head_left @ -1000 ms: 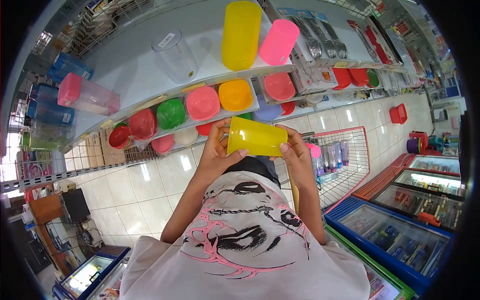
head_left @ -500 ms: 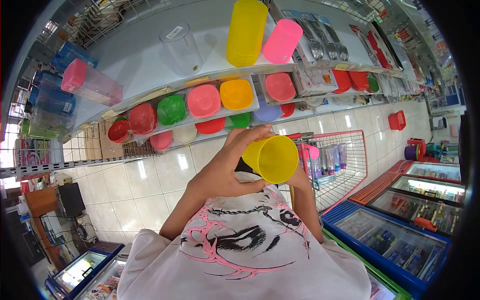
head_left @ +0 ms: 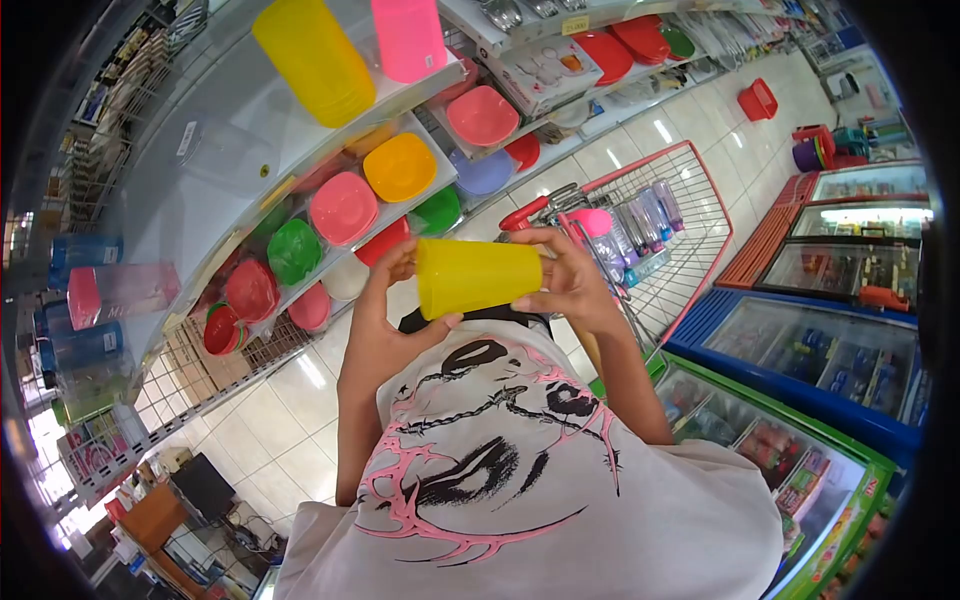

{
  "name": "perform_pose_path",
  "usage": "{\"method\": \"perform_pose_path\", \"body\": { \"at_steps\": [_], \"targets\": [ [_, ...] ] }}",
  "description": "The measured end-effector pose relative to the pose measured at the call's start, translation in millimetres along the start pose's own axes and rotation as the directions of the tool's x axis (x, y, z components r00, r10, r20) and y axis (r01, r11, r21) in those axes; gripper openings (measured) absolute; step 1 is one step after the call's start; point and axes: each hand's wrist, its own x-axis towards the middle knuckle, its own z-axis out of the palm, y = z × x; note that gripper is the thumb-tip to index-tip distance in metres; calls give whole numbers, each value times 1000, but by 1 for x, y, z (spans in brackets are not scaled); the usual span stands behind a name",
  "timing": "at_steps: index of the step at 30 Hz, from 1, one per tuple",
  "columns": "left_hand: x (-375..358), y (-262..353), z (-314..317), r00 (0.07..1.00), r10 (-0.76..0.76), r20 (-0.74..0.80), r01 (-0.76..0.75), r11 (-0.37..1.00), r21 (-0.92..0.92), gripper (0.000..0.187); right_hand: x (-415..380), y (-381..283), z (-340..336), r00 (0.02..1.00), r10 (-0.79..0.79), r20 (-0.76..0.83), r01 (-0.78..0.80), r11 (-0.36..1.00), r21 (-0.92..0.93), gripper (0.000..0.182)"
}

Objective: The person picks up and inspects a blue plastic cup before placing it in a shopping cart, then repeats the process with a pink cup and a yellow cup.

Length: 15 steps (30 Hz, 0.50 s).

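A yellow plastic cup (head_left: 478,278) lies on its side in the air before my chest, held between both hands. My left hand (head_left: 390,310) grips its wide end, thumb below and fingers above. Around the narrow end, on the right, close the thumb and fingers of my right hand (head_left: 570,280). Beyond the cup, the shelf carries a stack of tall yellow cups (head_left: 315,65) and a pink cup (head_left: 408,40). Bowls in orange (head_left: 399,167), pink (head_left: 344,208) and green (head_left: 295,252) fill the tier beneath.
Right of my hands stands a wire shopping cart (head_left: 690,290) with a red handle, holding several bottles and a pink item. Glass-topped freezers (head_left: 790,340) line the right side. A red basket (head_left: 758,99) sits on the tiled floor farther off.
The cup has turned from its opening facing me to lying sideways. My right hand has come out from behind it onto its narrow end. The view has tilted and shifted right.
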Motion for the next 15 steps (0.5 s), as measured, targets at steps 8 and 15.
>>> {"method": "perform_pose_path", "body": {
  "at_steps": [8, 15],
  "targets": [
    [-8, -21, 0, 954, -252, 163, 179, 913, 365, 52, -49, -54, -114, 760, -404, -509, 39, 810, -585, 64],
    [-5, -38, -23, 949, -310, 59, 254, 861, 442, 50, -38, -10, -207, 916, -271, -295, -265, 144, -953, 64]
  ]
}}
